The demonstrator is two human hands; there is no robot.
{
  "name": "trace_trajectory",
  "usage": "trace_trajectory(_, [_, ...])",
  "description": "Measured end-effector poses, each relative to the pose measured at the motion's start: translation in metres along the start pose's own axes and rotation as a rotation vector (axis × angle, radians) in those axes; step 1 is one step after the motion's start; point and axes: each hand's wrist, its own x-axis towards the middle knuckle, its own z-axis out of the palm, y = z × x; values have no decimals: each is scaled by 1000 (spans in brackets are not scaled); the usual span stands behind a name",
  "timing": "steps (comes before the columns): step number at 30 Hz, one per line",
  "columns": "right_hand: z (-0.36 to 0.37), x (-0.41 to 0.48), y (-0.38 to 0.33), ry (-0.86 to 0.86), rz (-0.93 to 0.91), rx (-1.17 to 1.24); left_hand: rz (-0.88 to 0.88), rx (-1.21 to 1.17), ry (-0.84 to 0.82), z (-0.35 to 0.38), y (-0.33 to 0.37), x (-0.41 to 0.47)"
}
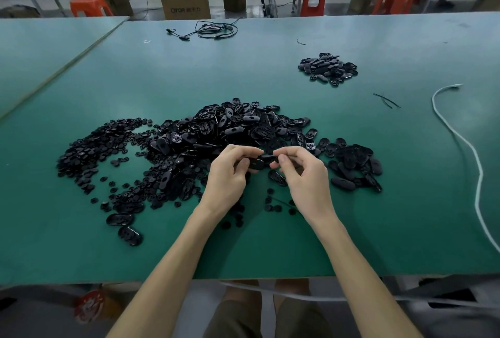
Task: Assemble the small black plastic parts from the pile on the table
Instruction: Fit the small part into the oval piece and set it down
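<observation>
Over the near middle of the tabletop (270,245), just this side of the main pile (230,132) of black parts, my two hands meet. My left hand (230,172) curls its fingers and thumb round one oval shell (255,163) and holds it above the surface. My right hand (307,178) pinches thumb against forefinger at the shell's right end on what I take to be a small insert (271,158). It is too dark against the shell for me to be sure.

The step in hand, as I judge it, is seating that small piece into the shell. To do it well I should keep the left hand steady and turn the shell's open face up, so that I can see the seat. The right hand should bring the piece in square, not tilted, and press only once it sits flat.

Loose round pieces (94,148) spread toward the left edge, and ovals trail off toward the right edge. A smaller heap (328,68) sits well apart toward the far right, and I take it for the finished pieces. A white cord (460,142) snakes along the right edge, and a black cable (216,30) lies coiled near the far edge. If I work low over the pile, a dropped piece would be lost among its look-alikes.
</observation>
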Motion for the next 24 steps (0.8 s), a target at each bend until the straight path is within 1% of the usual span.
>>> trace_trajectory(8, [0,0,0,-17,-14,-16,1,2,3,0,-1,0])
trace_trajectory(13, [0,0,0,-24,-17,21,-10,-19,-1,1,-2,0])
trace_trajectory(19, [1,0,-1,-76,-32,-24,-2,-7,-22,1,-3,0])
trace_trajectory(24, [0,-1,0,-63,-33,-4,-45,-80,-10,0,-4,1])
